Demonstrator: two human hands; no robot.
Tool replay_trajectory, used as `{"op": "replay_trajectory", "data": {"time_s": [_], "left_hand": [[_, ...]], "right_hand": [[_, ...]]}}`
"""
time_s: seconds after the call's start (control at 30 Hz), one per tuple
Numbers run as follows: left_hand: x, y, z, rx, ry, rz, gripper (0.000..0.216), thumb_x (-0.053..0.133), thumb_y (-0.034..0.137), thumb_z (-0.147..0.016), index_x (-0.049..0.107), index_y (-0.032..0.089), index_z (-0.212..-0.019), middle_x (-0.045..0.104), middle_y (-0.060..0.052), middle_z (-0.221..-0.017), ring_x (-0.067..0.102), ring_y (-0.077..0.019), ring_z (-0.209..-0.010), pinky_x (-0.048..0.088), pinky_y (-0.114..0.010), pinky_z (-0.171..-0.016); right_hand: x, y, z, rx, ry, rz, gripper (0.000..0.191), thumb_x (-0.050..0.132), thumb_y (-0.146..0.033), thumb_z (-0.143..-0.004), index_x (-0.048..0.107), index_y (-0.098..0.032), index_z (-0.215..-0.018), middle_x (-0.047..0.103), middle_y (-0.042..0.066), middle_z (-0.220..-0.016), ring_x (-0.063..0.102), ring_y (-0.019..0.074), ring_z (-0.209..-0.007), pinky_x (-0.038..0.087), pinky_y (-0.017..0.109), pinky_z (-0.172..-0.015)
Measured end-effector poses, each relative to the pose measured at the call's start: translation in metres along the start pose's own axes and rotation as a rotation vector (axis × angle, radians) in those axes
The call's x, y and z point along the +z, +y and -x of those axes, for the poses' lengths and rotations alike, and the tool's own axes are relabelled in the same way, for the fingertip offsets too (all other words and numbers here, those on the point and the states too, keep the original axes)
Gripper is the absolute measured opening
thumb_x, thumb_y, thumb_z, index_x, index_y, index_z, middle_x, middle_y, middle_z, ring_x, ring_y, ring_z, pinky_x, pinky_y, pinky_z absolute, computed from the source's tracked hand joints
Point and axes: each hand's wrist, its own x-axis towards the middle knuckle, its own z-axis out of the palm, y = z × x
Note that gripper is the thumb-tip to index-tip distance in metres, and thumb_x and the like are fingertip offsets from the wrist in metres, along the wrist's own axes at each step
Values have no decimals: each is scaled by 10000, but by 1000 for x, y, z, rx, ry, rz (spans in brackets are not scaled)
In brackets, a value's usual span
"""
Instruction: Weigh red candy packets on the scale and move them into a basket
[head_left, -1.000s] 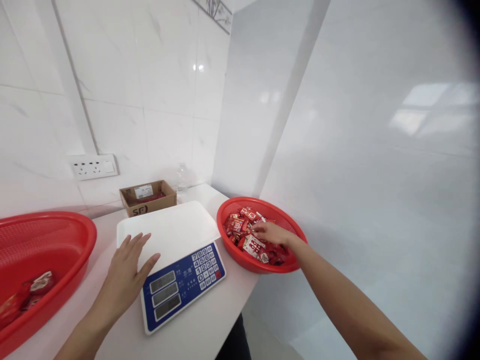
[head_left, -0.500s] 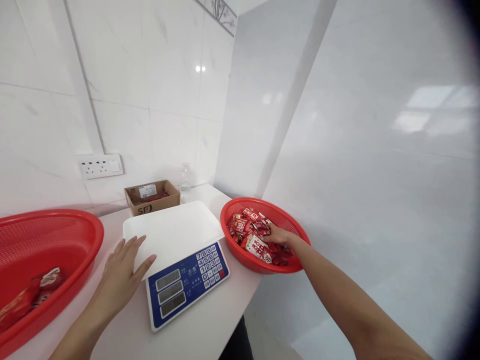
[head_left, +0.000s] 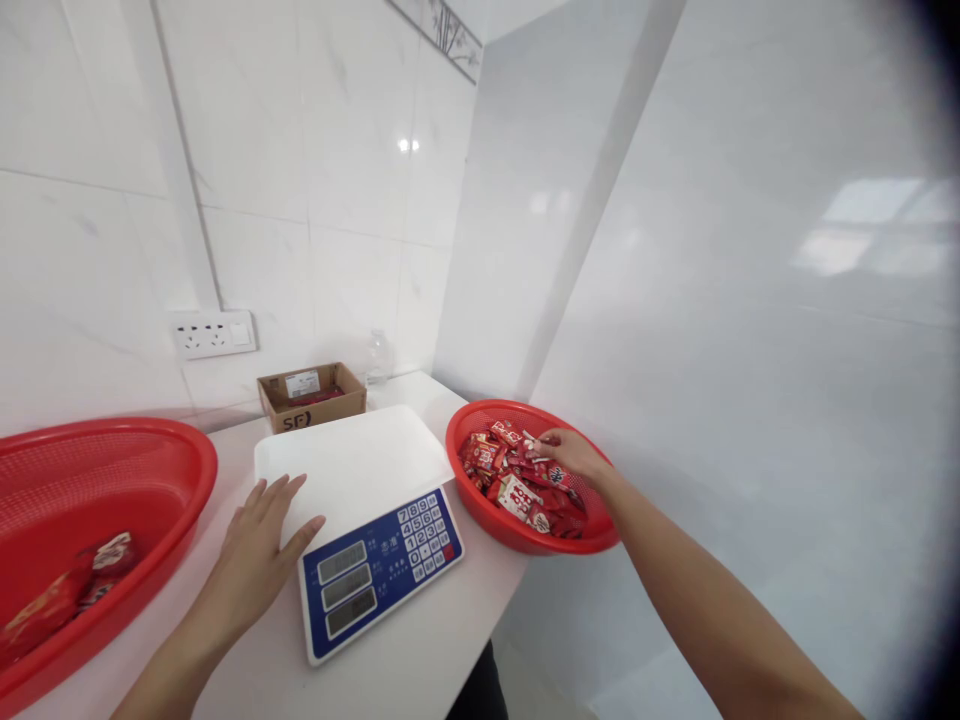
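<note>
My left hand (head_left: 255, 545) is open, its fingers spread over the left front edge of the white weighing pan (head_left: 360, 462). That pan belongs to a digital scale with a blue keypad panel (head_left: 386, 570). My right hand (head_left: 568, 452) is in the right red basket (head_left: 495, 525), with fingertips pinched on a small red-and-white wrapped packet (head_left: 534, 446). Beneath it lies a pile of small red packets (head_left: 517, 494) with white and gold print. At the left, another red basket (head_left: 176, 530) holds a few red packets (head_left: 71, 590).
An open cardboard box (head_left: 319, 410) with red items inside stands behind the scale, beside a clear plastic bottle (head_left: 378, 358). The white table (head_left: 405, 675) ends in a slanting edge at the right. A socket panel (head_left: 215, 334) sits on the tiled wall.
My right hand has lifted from the packet pile and now pinches a small packet above it. The left hand stays spread at the pan. The whole view has shifted slightly.
</note>
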Motion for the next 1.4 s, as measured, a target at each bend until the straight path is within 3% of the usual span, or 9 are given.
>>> {"op": "replay_trajectory", "data": {"time_s": [0.1, 0.2, 0.37, 0.53, 0.67, 0.93, 1.2, 1.3, 1.4], "left_hand": [[-1, 3, 1, -11, -14, 17, 609, 378, 540, -832, 432, 174, -1316, 412, -130, -1410, 210, -313, -1368, 245, -524, -1067], [-1, 7, 2, -10, -30, 24, 602, 393, 537, -833, 440, 176, -1312, 407, -127, -1414, 201, -312, -1370, 234, -528, -1072], [-1, 9, 6, 9, -23, 26, 551, 412, 503, -851, 435, 203, -1312, 416, -111, -1410, 212, -300, -1368, 227, -519, -1078], [-3, 10, 8, 35, -12, 15, 520, 428, 466, -864, 420, 215, -1319, 399, -116, -1420, 202, -298, -1371, 221, -530, -1075], [-6, 12, 10, 25, -50, 0, 514, 433, 455, -865, 411, 224, -1324, 374, -114, -1437, 181, -307, -1376, 215, -541, -1073], [-11, 18, 12, 25, -134, 6, 528, 402, 482, -878, 391, 229, -1342, 287, -107, -1485, 86, -294, -1394, 158, -548, -1088], [-10, 15, 11, 43, -112, -11, 512, 413, 478, -875, 415, 235, -1326, 317, -103, -1471, 118, -302, -1389, 177, -554, -1082], [-10, 14, 11, 49, -93, -24, 505, 416, 473, -876, 425, 227, -1317, 328, -111, -1465, 130, -309, -1386, 187, -562, -1074], [-10, 14, 12, 55, -75, -32, 494, 414, 466, -879, 431, 230, -1313, 340, -111, -1458, 141, -314, -1383, 199, -568, -1067]], "right_hand": [[4, -26, 0, -55, 28, -42, 282, 594, -412, -701, 629, -150, -799, 687, 52, -822, 606, 182, -772, 448, 280, -713], [25, -63, 5, -142, -44, -159, 325, 568, -457, -726, 617, -159, -847, 684, 49, -867, 613, 181, -801, 455, 283, -720], [87, -120, 13, -290, -191, -275, 292, 592, -444, -728, 608, -175, -840, 695, 36, -868, 629, 198, -852, 465, 315, -769], [160, -153, 18, -231, -317, -366, 209, 582, -386, -755, 533, -209, -854, 688, -1, -762, 655, 173, -730, 503, 298, -668], [196, -165, 23, -213, -374, -429, 168, 569, -358, -771, 493, -215, -817, 672, -4, -745, 664, 167, -726, 511, 278, -626], [193, -157, 12, -155, -273, -429, 136, 519, -343, -803, 493, -216, -844, 686, 37, -884, 662, 192, -876, 527, 297, -683], [184, -156, 11, -100, -278, -302, 342, 421, -338, -873, 455, -183, -1176, 681, 75, -972, 663, 182, -824, 514, 321, -708], [177, -157, 15, -222, -190, 48, 466, 474, -384, -851, 434, -189, -1272, 664, 102, -1011, 627, 245, -928, 460, 378, -781], [170, -162, 24, -387, -121, 424, 412, 417, -452, -873, 543, -223, -1191, 617, 110, -1095, 602, 254, -954, 426, 377, -799]]}}
